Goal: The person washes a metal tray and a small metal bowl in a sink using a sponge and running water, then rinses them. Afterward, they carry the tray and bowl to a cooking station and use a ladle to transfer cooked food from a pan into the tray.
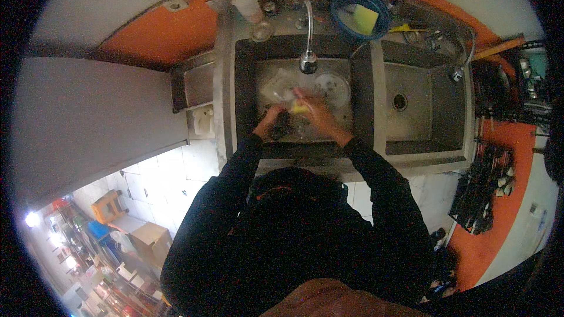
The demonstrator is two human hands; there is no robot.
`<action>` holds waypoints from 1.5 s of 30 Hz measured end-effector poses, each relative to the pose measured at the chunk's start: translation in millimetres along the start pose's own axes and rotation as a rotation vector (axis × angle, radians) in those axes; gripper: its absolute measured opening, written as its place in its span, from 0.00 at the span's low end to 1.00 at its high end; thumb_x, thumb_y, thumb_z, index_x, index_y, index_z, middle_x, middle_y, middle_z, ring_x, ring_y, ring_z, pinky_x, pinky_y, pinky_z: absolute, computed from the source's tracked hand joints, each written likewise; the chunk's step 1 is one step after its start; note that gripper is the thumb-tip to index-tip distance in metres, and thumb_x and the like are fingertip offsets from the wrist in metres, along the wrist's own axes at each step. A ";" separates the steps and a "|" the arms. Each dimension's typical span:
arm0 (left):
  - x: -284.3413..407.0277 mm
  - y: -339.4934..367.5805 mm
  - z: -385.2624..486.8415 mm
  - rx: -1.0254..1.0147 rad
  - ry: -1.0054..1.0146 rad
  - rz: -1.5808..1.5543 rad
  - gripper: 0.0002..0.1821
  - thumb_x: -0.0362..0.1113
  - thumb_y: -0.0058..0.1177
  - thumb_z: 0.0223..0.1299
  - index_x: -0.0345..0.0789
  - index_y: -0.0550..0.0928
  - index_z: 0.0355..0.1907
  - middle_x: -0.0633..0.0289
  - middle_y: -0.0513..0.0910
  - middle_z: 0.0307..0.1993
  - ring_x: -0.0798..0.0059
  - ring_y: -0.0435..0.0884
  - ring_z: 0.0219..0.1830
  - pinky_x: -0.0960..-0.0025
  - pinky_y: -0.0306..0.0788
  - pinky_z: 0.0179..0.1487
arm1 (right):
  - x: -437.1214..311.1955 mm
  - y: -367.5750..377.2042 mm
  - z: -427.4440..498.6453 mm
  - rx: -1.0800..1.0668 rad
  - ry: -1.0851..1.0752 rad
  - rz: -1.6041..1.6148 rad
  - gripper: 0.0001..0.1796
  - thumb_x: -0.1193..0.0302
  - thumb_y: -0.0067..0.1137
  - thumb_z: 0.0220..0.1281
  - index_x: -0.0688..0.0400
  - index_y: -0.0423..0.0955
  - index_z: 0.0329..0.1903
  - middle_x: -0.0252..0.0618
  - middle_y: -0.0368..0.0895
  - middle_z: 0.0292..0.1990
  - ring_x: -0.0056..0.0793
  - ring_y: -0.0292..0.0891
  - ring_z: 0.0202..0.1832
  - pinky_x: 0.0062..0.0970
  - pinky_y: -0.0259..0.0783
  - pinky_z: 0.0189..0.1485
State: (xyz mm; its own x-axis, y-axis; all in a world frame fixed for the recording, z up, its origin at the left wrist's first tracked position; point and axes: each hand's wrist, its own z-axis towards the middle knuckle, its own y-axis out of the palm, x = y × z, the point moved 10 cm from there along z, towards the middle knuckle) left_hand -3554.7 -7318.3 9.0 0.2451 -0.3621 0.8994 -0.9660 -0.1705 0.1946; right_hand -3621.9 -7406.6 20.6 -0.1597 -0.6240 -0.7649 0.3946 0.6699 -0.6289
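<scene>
Both my hands are inside a stainless steel sink basin (361, 110), below the gooseneck faucet (309, 59). A small yellow sponge (299, 108) sits in the fingers of my right hand (319, 114). My left hand (271, 119) is close on the sponge's left side, with its fingers blurred; whether it grips anything is unclear. Just beyond my fingers lies a clear, thin-looking plastic item (278, 84), its shape hard to make out. A round whitish dish or lid (333, 89) rests on the basin floor, to the right of the faucet head.
On the back ledge stand a whitish bottle (247, 5), a small glass jar (262, 31) and a blue basin (339, 20) holding a yellow-green sheet or sponge (365, 20). A second sink (410, 119) with another faucet (458, 72) adjoins on the right. Dark utensils (478, 185) hang farther right.
</scene>
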 end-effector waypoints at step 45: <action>-12.5 3.4 43.1 0.139 -0.051 1.447 0.17 0.37 0.47 0.56 0.35 0.73 0.49 0.49 0.72 0.49 0.53 0.82 0.35 0.56 0.77 0.33 | 122.8 62.0 20.5 0.120 0.751 1.423 0.28 0.52 0.56 0.57 0.56 0.69 0.55 0.40 0.76 0.49 0.38 0.72 0.49 0.43 0.70 0.49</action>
State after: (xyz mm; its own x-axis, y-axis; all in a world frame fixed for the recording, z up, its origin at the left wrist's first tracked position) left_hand -3557.5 -7353.8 -18.4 -0.9112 -0.3218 0.2571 -0.3511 0.2803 -0.8934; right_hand -3598.5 -7450.0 -109.5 0.0091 0.7969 -0.6040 0.6620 0.4479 0.6010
